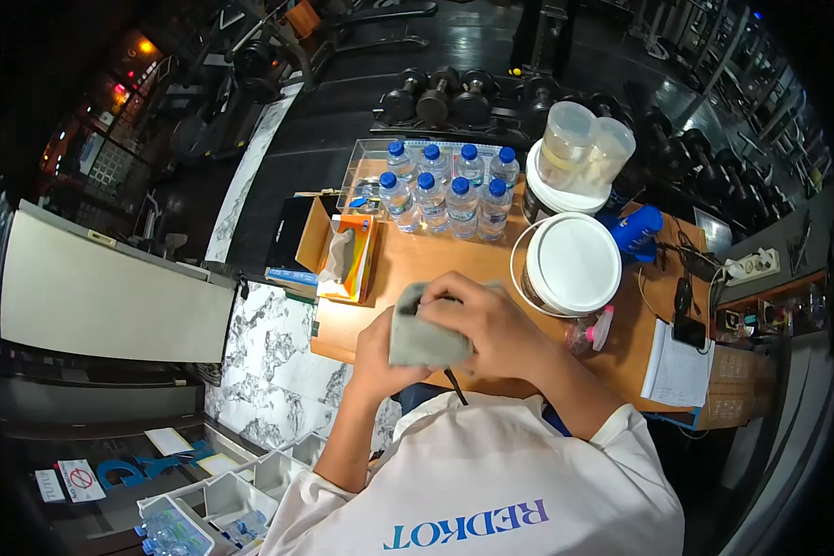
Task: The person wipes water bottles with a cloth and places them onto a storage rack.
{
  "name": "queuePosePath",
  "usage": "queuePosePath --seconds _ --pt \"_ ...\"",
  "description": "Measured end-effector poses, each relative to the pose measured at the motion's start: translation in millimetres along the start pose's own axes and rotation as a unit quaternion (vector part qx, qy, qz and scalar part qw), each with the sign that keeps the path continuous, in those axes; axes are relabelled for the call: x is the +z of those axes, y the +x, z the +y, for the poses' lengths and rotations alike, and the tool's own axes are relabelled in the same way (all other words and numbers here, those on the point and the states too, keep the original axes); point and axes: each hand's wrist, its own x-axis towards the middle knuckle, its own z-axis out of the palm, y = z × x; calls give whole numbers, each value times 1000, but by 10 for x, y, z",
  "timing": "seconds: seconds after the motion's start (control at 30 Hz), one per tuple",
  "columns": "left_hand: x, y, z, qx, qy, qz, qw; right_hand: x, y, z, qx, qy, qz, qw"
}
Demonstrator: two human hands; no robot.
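A folded grey-green cloth [422,341] is held in front of my chest, above the near edge of the wooden table. My left hand [375,357] grips the cloth from its left side and underneath. From the right, my right hand [477,320] curls over the top, its fingers pressed onto the fabric. Whether anything is wrapped inside the cloth cannot be seen. Beyond my hands stand several water bottles [461,206] with blue caps. To the left of them is an orange tissue box [350,269] with a tissue sticking out.
Right of my hands are a white lidded bucket [576,263], another bucket with clear plastic containers [570,139] on it, a blue shaker bottle [641,227], and a notebook [676,366]. Dumbbells [437,97] sit on a rack behind the table [417,264]. White bins [236,496] stand lower left.
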Motion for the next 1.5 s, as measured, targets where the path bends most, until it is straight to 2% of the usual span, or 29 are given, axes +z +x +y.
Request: queuePosePath --seconds 0.03,0.1,0.13,0.17,0.2,0.23,0.3,0.33,0.43,0.47,0.5,0.57,0.6,0.67,0.7,0.77,0.8,0.83,0.9,0.93,1.03,1.1,1.23,1.3,1.33,1.37,1.43,1.47,1.5 --pt "-19 -22 -45 0 1 -2 1000 15 0 39 56 16 -29 998" --pt "-51 -52 -79 2 82 -17 996 89 -22 163 78 1 -33 996" --pt "-60 -61 -88 1 83 -18 996 174 -61 289 161 175 1 971" --pt "-66 -76 -101 22 89 -7 996 266 -95 409 238 343 35 908" --pt "-71 -101 -116 42 94 6 995 357 -121 504 241 463 51 852" --pt "-37 -133 -127 39 96 6 995 451 -121 465 241 465 49 850" --pt "78 -162 -134 22 -140 167 976 738 -127 283 164 346 173 908" --pt "67 -133 -51 -4 -185 183 966 847 -165 256 127 273 188 935" --pt "-102 -14 -119 37 -187 243 951 982 -271 265 59 143 164 974" --pt "-137 19 -110 34 -264 241 933 1009 -314 333 58 143 163 974" --pt "-161 86 -19 21 -318 292 901 1049 -382 442 77 142 129 978" --pt "-294 179 198 70 -380 278 879 1085 -480 587 93 138 95 981" --pt "-343 226 250 72 -382 279 878 1098 -526 623 137 220 84 962" --pt "-402 282 301 99 -584 222 775 1199 -643 684 215 374 92 897" --pt "-374 298 299 99 -585 223 774 1136 -611 600 216 373 91 898" --pt "-271 336 289 123 -556 258 781 982 -454 355 147 366 145 907" --pt "-246 333 270 122 -540 266 789 1084 -352 363 198 456 160 853" --pt "-222 336 276 120 -541 262 790 1025 -339 401 198 456 165 852" --pt "-184 354 286 167 -364 299 866 854 -297 478 257 375 86 887" --pt "-189 306 282 157 -341 274 885 906 -268 447 247 389 141 876" --pt "-109 217 279 151 -249 260 921 799 -217 425 310 361 129 870" --pt "-22 212 232 178 -261 269 910 853 -245 545 311 383 124 861" --pt "68 224 138 263 -198 189 925 894 -276 523 378 383 126 833" --pt "106 167 62 152 -258 161 940 1002 -354 575 332 517 206 762" --pt "171 184 -39 137 -308 179 924 1025 -390 589 333 517 206 761" --pt "180 188 -134 135 -307 179 925 1043 -419 597 315 461 255 790" --pt "159 266 -40 -18 -476 250 843 1088 -512 556 295 403 304 812" --pt "209 342 181 -112 -478 374 787 1108 -589 509 234 381 306 840" --pt "140 381 86 -112 -479 373 787 1102 -630 478 173 357 306 865"
